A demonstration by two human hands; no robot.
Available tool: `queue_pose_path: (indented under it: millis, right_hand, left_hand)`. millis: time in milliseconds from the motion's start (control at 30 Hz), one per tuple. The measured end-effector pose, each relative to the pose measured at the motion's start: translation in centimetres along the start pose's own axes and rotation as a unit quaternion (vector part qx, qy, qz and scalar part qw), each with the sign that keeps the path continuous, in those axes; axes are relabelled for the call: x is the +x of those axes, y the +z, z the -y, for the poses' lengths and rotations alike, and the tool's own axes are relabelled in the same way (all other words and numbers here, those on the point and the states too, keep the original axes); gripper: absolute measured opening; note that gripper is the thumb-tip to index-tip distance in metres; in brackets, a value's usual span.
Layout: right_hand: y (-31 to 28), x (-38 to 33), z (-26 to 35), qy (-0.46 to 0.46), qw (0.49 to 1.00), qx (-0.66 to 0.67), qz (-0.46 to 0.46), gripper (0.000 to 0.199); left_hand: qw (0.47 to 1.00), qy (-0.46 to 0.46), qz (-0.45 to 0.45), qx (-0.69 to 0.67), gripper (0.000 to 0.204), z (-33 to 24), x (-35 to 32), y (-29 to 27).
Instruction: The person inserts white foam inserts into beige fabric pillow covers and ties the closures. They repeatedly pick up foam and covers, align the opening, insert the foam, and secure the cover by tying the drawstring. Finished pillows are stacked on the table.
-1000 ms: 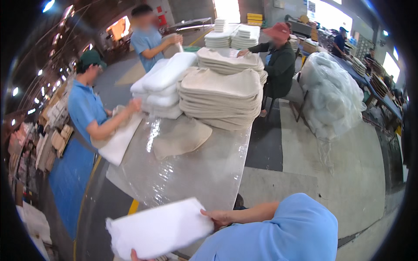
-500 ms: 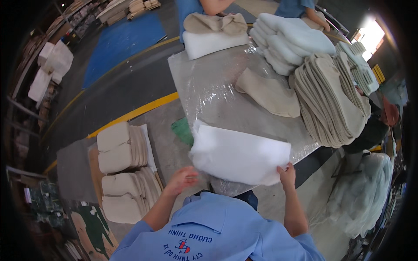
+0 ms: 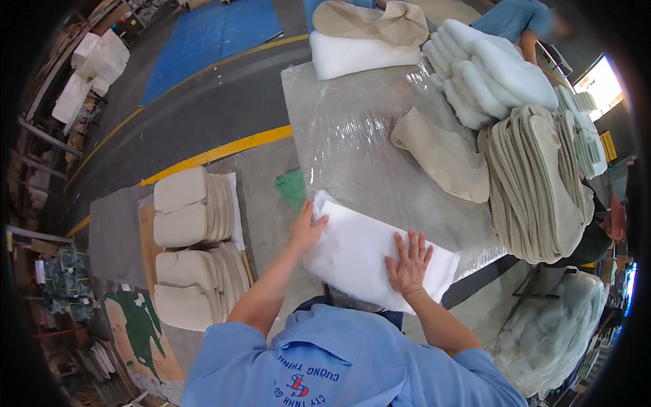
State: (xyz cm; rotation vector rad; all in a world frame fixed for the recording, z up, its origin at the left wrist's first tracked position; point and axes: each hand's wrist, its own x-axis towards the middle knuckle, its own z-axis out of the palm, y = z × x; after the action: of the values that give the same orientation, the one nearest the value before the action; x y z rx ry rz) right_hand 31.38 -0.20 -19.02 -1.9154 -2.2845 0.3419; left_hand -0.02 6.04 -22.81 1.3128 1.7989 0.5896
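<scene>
A white padding sheet [image 3: 359,247] of fluffy batting lies at the near end of the plastic-covered table [image 3: 352,149], right in front of me. My left hand [image 3: 308,229] grips its left edge, the thumb over the top and the other fingers along the side. My right hand [image 3: 409,263] rests flat on the sheet's right part with its fingers spread. Farther up the table is a single beige fabric cover [image 3: 444,159]. To its right stands a thick stack of beige covers [image 3: 532,183].
Folded white padding [image 3: 495,71] is heaped at the far right, by a bent-over co-worker [image 3: 512,24]. Another beige cover [image 3: 369,24] lies on white padding [image 3: 363,57] at the far end. Beige cushion stacks [image 3: 180,217] stand left, near a green scrap [image 3: 291,188]. Bagged padding [image 3: 549,332] sits right.
My left hand has come up onto the sheet's left edge. My right hand has left the right edge and now lies flat on top. The view has shifted slightly.
</scene>
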Motion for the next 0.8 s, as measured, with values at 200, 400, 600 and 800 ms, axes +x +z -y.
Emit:
queue_pose_path:
  millis: [200,400,600,800]
  right_hand:
    - [0.4,0.0,-0.1,-0.015,1.0,0.014,-0.005,0.069]
    - [0.5,-0.1,-0.4,-0.017,1.0,0.016,-0.019,0.069]
    - [0.3,0.2,-0.1,-0.008,1.0,0.006,-0.007,0.069]
    - [0.2,0.0,-0.2,0.0,1.0,-0.001,-0.017,0.068]
  left_hand:
    - [0.981,-0.033,-0.085,-0.171,0.043,0.7,-1.5,0.7]
    - [0.982,0.125,-0.099,-0.099,0.044,-1.1,-4.5,1.8]
    - [0.939,0.245,-0.104,0.217,0.053,-1.8,-5.5,4.0]
    - [0.949,0.078,-0.042,-0.303,0.065,-1.3,-1.9,-1.9]
